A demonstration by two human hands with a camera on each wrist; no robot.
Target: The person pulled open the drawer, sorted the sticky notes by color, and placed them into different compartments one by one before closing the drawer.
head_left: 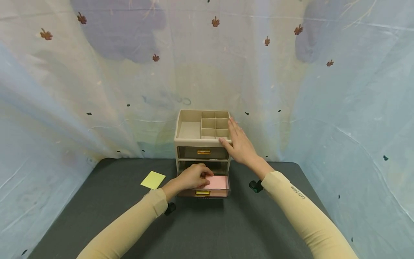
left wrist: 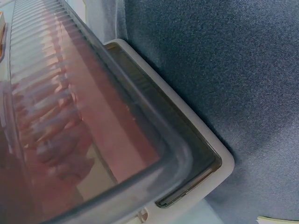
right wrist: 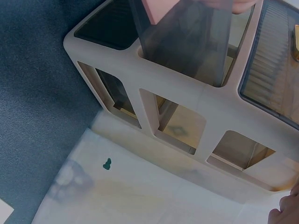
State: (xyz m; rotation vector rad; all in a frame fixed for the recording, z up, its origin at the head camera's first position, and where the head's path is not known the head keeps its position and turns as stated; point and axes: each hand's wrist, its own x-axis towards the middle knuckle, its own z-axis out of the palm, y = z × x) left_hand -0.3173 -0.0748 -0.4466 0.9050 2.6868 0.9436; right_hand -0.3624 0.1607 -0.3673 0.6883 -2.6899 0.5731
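A beige desktop organizer (head_left: 203, 142) stands at the back of the table, its clear middle drawer (head_left: 184, 193) pulled out. Inside that drawer, my left hand (head_left: 191, 177) pinches a pink sticky note pad (head_left: 217, 182) by its left side, between thumb and fingers. Through the drawer's clear wall, the left wrist view shows the pink paper (left wrist: 100, 107) and blurred fingers. My right hand (head_left: 240, 144) rests with straight fingers along the organizer's top right edge. In the right wrist view, a corner of the pink pad (right wrist: 158, 8) shows at the drawer.
A yellow sticky note pad (head_left: 153, 180) lies on the dark table (head_left: 207, 230), left of the organizer. The upper drawer (head_left: 185, 152), with a gold handle, is closed. Dividers split the organizer's top tray (head_left: 190, 129). A patterned curtain (head_left: 194, 79) hangs behind the table.
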